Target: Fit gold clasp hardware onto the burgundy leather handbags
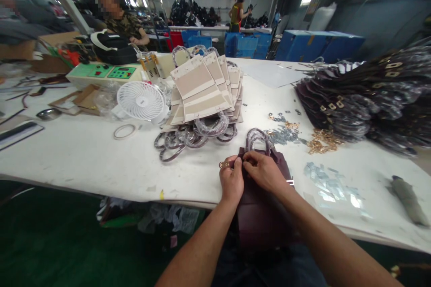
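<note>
A dark burgundy handbag (259, 217) leans upright against the table's front edge, its plastic-wrapped handles (257, 136) standing up. My left hand (232, 184) is closed round a short dark strap at the bag's upper left. Gold hardware (225, 165) on that strap sticks out past the fingers. Close beside it, my right hand (266, 171) pinches at the bag's top edge. A tiny gold glint shows by its fingertips, but the fingers hide what they grip. On the bag's right side there is a pale metal buckle (290, 182).
Stacked beige panels with wrapped handles (202, 103) lie ahead, beside a white fan (141, 101). Gold fittings (323, 141), grey metal pieces (283, 134) and clear film pieces (332, 184) lie to the right. Dark bag parts (357, 94) are piled beyond. Co-workers (124, 22) are farther back.
</note>
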Motion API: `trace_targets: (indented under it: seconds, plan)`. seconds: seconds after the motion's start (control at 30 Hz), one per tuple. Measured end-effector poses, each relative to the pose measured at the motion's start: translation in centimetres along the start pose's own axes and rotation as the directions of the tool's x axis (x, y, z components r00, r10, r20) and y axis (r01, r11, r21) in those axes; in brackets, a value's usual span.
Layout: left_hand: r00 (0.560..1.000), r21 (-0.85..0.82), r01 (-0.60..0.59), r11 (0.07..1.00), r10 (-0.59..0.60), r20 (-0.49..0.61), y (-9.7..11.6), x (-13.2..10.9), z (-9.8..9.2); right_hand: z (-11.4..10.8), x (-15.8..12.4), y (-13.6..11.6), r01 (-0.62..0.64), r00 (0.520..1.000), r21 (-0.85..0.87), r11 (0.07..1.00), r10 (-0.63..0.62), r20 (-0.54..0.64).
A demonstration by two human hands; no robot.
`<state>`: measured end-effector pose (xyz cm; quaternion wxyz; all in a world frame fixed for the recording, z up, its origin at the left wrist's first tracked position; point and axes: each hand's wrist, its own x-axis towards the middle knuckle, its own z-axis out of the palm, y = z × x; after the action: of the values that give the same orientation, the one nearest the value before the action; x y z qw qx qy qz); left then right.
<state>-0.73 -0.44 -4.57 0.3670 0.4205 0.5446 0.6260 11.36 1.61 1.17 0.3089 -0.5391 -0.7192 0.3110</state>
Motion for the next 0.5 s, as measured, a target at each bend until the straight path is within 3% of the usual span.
trace_targets:
  seconds: [0.13, 0.33, 0.43, 0.5]
  plan:
    - [1.000, 0.009, -0.018, 1.000, 0.018, 0.021, 0.4, -0.1, -0.2, 0.4, 0.0, 0.1, -0.019, 0.997, -0.018, 1.000, 0.017, -0.070]
    - [0.999, -0.051, 0.008, 0.999, -0.006, 0.042, 0.7, 0.0, -0.3, 0.8, 0.2, 1.4, -0.136, 0.990, 0.348, 0.928, 0.143, 0.004]
    - [1.000, 0.005, 0.009, 1.000, -0.009, 0.026, 0.8, 0.1, -0.2, 1.2, 0.5, 1.6, -0.183, 0.981, 0.434, 0.882, 0.190, 0.028]
    - [1.000, 0.036, 0.011, 0.999, -0.011, 0.018, 1.0, 0.1, -0.1, 1.3, 0.1, 1.2, -0.159, 0.983, 0.436, 0.886, 0.184, -0.015]
